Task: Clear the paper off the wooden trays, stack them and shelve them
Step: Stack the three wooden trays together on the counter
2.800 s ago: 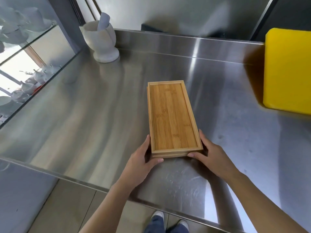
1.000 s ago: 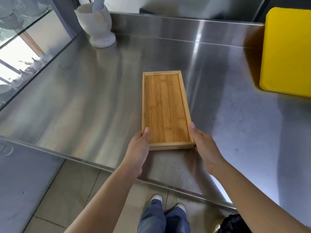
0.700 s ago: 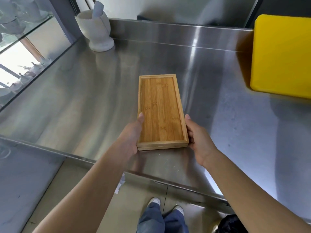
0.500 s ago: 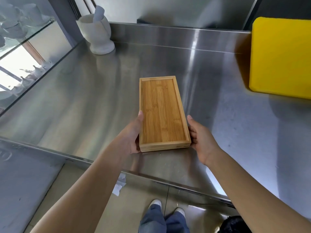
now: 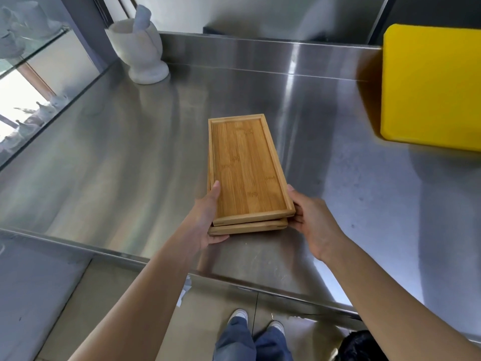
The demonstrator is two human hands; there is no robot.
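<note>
A stack of wooden trays (image 5: 244, 168) lies lengthwise near the front of the steel counter (image 5: 125, 157), the top tray empty of paper. Two trays show at the near end, slightly offset. My left hand (image 5: 205, 220) grips the stack's near left corner, thumb on the rim and fingers under it. My right hand (image 5: 309, 220) holds the near right corner from the side. The near end looks raised a little off the counter.
A white stone mortar with pestle (image 5: 140, 48) stands at the back left. A yellow block (image 5: 429, 87) leans at the right. Glass shelves with white crockery (image 5: 23, 74) are at the left. A crumpled paper scrap (image 5: 185, 290) lies on the floor by my feet.
Both hands moved from the stack's near edge to its side corners and took a firmer grip. The stack has been drawn slightly toward me and its near end has tipped up.
</note>
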